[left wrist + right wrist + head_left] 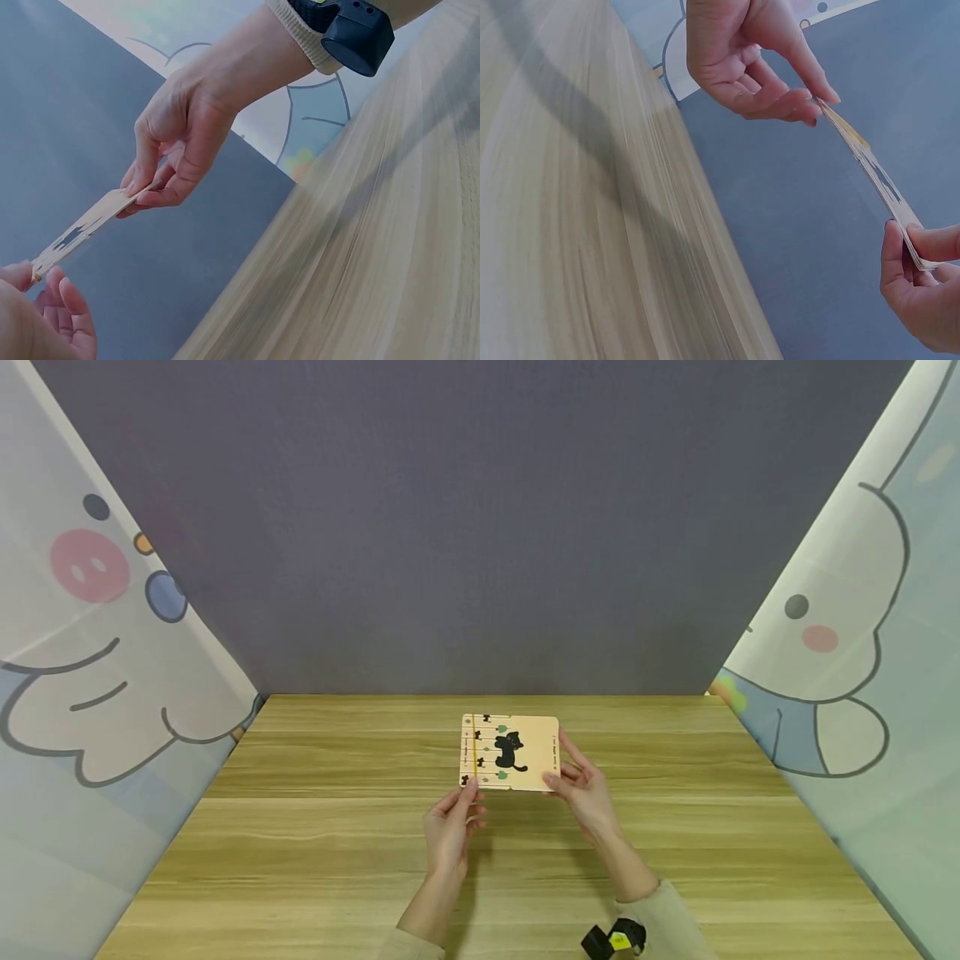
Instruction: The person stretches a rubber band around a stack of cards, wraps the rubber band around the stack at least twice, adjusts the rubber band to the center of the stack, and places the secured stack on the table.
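A thin, layered cream notepad (pixel 528 746) with a black cat print is held up above the table. Around its left part runs a yellow elastic band (pixel 475 747). My left hand (pixel 448 833) pinches its lower left corner beside the band, thumb on the front. At the lower right corner my right hand (pixel 587 795) grips it, thumb in front and other fingers along the edge and behind. In the left wrist view the notepad (pixel 82 229) shows nearly edge-on between both hands. The right wrist view shows stacked layers along the notepad's edge (pixel 885 196).
Below the hands lies a wood-grain table (pixel 315 843). A dark grey panel (pixel 480 527) stands behind it, with cartoon-printed curtains (pixel 67 693) on both sides. A black wrist device (pixel 615 937) sits at the right sleeve.
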Demonstrator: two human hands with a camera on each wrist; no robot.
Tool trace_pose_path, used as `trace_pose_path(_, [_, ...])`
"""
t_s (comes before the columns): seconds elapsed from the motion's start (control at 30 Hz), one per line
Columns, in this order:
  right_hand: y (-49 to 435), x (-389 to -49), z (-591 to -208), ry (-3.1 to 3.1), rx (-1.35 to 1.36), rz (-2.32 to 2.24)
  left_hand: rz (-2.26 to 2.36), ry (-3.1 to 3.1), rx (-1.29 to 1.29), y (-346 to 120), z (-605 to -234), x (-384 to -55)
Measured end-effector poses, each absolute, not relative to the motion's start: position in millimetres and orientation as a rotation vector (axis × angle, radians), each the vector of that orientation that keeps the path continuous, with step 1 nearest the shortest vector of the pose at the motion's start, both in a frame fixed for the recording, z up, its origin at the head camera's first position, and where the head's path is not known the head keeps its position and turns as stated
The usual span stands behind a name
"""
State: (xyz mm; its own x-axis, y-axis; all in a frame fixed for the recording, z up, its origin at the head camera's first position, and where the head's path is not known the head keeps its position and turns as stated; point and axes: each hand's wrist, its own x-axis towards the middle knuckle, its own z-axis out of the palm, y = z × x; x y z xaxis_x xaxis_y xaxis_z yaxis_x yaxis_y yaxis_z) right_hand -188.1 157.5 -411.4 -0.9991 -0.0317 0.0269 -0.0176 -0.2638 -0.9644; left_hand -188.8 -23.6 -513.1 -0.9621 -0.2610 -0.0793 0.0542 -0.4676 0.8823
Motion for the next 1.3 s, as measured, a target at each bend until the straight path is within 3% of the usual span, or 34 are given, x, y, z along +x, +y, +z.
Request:
trace_pose_path(0.33, [157.2,-188.0,-412.6,1.917,-0.085,-2.488,-2.555,-1.451,0.436,-20.7,-524.3,-197.7])
trace_pose_path(0.5, [159.4,-187.3,-415.6,1.927,-0.134,-2.501,-2.557,-1.494,0.370,-17.5,-518.7,-193.7])
trace_pose_path(0.7, [167.8,-201.5,-448.8,1.852,-0.490,-2.566,-2.601,-1.518,0.320,-8.0,-459.7,-165.4])
trace_pose_path(0.8, [169.6,-205.4,-455.6,1.861,-0.475,-2.559,-2.627,-1.513,0.378,-5.9,-440.9,-158.4])
trace_pose_path(0.83, [166.9,-203.4,-450.2,1.904,-0.389,-2.537,-2.638,-1.499,0.347,-7.2,-449.0,-161.2])
trace_pose_path(1.03, [178.9,-230.9,-501.5,1.893,-0.330,-2.522,-2.653,-1.454,0.336,-14.1,-504.9,-186.0])
trace_pose_path(1.3, [178.9,-235.0,-512.0,1.879,-0.352,-2.565,-2.563,-1.440,0.279,-16.0,-489.8,-178.4])
